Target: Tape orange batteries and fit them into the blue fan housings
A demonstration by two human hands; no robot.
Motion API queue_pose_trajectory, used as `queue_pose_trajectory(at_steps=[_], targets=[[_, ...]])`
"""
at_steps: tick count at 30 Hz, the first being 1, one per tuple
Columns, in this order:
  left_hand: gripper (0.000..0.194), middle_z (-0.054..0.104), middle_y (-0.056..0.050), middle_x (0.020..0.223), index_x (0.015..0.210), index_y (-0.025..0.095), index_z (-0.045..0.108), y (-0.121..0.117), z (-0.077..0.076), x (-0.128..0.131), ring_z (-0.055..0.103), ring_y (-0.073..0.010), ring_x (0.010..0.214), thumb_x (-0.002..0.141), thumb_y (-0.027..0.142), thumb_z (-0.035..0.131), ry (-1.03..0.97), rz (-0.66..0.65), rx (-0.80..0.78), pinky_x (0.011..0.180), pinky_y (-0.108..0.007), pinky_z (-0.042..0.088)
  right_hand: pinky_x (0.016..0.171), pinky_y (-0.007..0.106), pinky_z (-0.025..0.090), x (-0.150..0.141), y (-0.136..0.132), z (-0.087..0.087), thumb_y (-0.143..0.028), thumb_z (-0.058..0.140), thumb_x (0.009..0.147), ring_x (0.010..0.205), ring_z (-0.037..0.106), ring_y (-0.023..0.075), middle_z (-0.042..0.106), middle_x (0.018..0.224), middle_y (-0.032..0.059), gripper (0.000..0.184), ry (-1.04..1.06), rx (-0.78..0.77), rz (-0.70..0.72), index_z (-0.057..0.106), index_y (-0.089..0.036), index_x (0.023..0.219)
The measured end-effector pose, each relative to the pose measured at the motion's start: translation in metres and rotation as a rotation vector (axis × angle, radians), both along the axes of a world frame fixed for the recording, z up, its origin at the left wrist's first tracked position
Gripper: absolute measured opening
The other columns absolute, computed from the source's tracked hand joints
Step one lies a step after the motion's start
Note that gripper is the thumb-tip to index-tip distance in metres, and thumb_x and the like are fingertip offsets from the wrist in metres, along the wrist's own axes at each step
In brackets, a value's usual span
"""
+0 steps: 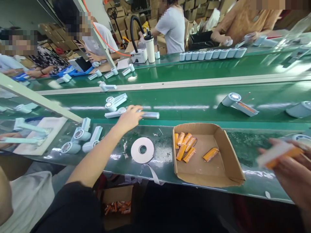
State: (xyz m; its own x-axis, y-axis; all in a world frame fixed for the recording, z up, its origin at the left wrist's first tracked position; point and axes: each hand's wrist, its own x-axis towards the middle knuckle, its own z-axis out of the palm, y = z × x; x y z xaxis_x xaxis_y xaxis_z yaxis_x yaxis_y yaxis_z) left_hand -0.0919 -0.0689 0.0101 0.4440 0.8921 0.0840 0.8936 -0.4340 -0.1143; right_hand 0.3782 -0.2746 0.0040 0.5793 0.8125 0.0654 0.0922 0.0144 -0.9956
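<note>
My left hand (pixel 130 119) reaches over the green belt, its fingers bent around a light-blue handheld fan housing (pixel 152 115), whose handle sticks out to the right. More fan housings (pixel 116 101) lie just beyond it. At the right edge my right hand (pixel 289 168), smeared by motion, grips an orange battery (pixel 274 161) with a white strip along its upper side. Between my hands, a shallow cardboard box (pixel 209 174) contains several orange batteries (pixel 186 142). Left of the box, a roll of white tape (pixel 143 150) lies flat, its loose end hanging over the table edge.
Several fan housings (pixel 82 134) stand left of my forearm, near a white board (pixel 46 129). A housing with an orange battery inside (pixel 239 103) lies on the belt at right. Below the table is a box of orange batteries (pixel 118 207). People work across the belt.
</note>
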Motion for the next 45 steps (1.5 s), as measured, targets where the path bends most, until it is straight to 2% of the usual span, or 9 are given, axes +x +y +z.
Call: queue_pose_trajectory(at_steps=[4, 7, 14, 21, 25, 28, 32, 35, 45], targets=[[0.034, 0.057, -0.006, 0.147, 0.117, 0.028, 0.077, 0.054, -0.005, 0.121, 0.044, -0.0299, 0.136, 0.099, 0.015, 0.051, -0.028, -0.194, -0.061, 0.088, -0.037, 0.058, 0.081, 0.059, 0.066, -0.043, 0.092, 0.045, -0.041, 0.102, 0.058, 0.091, 0.079, 0.0331, 0.079, 0.117, 0.0133, 0.048, 0.093, 0.256, 0.245, 0.078, -0.033, 0.099], [0.041, 0.059, -0.007, 0.144, 0.118, 0.027, 0.076, 0.076, -0.01, 0.166, 0.047, -0.0292, 0.133, 0.093, 0.006, 0.053, 0.085, -0.336, -0.147, 0.09, -0.035, 0.057, 0.075, 0.046, 0.068, -0.06, 0.135, 0.054, -0.039, 0.1, 0.064, 0.087, 0.08, 0.0257, 0.08, 0.116, 0.0096, 0.046, 0.102, 0.338, 0.409, 0.075, -0.029, 0.102], [0.042, 0.064, -0.007, 0.135, 0.112, 0.027, 0.077, 0.087, -0.015, 0.165, 0.051, -0.0285, 0.128, 0.09, 0.003, 0.051, 0.092, -0.406, -0.149, 0.093, -0.035, 0.057, 0.085, 0.042, 0.067, -0.063, 0.17, 0.025, -0.046, 0.092, 0.073, 0.092, 0.074, 0.0201, 0.077, 0.113, 0.0047, 0.051, 0.039, 0.23, 0.56, 0.073, -0.024, 0.115], [0.025, 0.069, -0.018, 0.119, 0.102, 0.017, 0.079, 0.083, -0.01, 0.199, 0.059, -0.0407, 0.121, 0.083, 0.007, 0.067, 0.083, -0.315, -0.23, 0.097, -0.052, 0.057, 0.084, 0.039, 0.061, -0.069, 0.214, 0.006, -0.041, 0.089, 0.068, 0.079, 0.07, 0.0187, 0.075, 0.084, -0.0011, 0.053, -0.056, 0.107, 0.624, 0.074, -0.02, 0.116], [0.028, 0.07, -0.02, 0.125, 0.106, 0.018, 0.08, 0.081, -0.01, 0.203, 0.055, -0.0442, 0.133, 0.082, 0.008, 0.069, 0.066, -0.303, -0.254, 0.103, -0.053, 0.054, 0.081, 0.037, 0.057, -0.066, 0.219, 0.001, -0.037, 0.081, 0.072, 0.073, 0.068, 0.0184, 0.074, 0.076, -0.0023, 0.049, -0.188, 0.053, 0.638, 0.076, -0.02, 0.118], [0.027, 0.073, -0.02, 0.124, 0.106, 0.017, 0.081, 0.089, -0.007, 0.205, 0.061, -0.0402, 0.129, 0.081, 0.013, 0.071, 0.034, -0.268, -0.293, 0.104, -0.047, 0.053, 0.083, 0.036, 0.056, -0.065, 0.221, -0.004, -0.033, 0.076, 0.075, 0.076, 0.069, 0.0189, 0.077, 0.082, -0.0003, 0.046, -0.293, 0.023, 0.626, 0.077, -0.02, 0.119], [0.018, 0.081, -0.009, 0.106, 0.096, 0.024, 0.085, 0.104, 0.001, 0.208, 0.073, -0.027, 0.105, 0.082, 0.025, 0.073, -0.045, -0.235, -0.382, 0.094, -0.031, 0.053, 0.078, 0.033, 0.054, -0.066, 0.225, -0.007, -0.036, 0.073, 0.079, 0.074, 0.067, 0.0184, 0.079, 0.082, -0.0012, 0.045, -0.435, -0.014, 0.608, 0.077, -0.021, 0.121], [0.019, 0.082, -0.004, 0.109, 0.099, 0.028, 0.085, 0.109, 0.003, 0.208, 0.073, -0.0229, 0.104, 0.085, 0.027, 0.071, -0.126, -0.22, -0.392, 0.092, -0.027, 0.052, 0.073, 0.031, 0.054, -0.07, 0.229, -0.008, -0.036, 0.07, 0.083, 0.073, 0.067, 0.0184, 0.079, 0.08, -0.0016, 0.044, -0.531, -0.035, 0.613, 0.076, -0.021, 0.123], [0.018, 0.082, -0.009, 0.097, 0.088, 0.023, 0.085, 0.098, -0.001, 0.218, 0.075, -0.0253, 0.101, 0.084, 0.016, 0.069, -0.315, -0.143, -0.384, 0.09, -0.032, 0.054, 0.074, 0.033, 0.05, -0.074, 0.239, -0.009, -0.03, 0.066, 0.094, 0.09, 0.076, 0.0304, 0.082, 0.099, 0.0112, 0.038, -1.397, -0.31, 0.755, 0.07, -0.022, 0.131]])
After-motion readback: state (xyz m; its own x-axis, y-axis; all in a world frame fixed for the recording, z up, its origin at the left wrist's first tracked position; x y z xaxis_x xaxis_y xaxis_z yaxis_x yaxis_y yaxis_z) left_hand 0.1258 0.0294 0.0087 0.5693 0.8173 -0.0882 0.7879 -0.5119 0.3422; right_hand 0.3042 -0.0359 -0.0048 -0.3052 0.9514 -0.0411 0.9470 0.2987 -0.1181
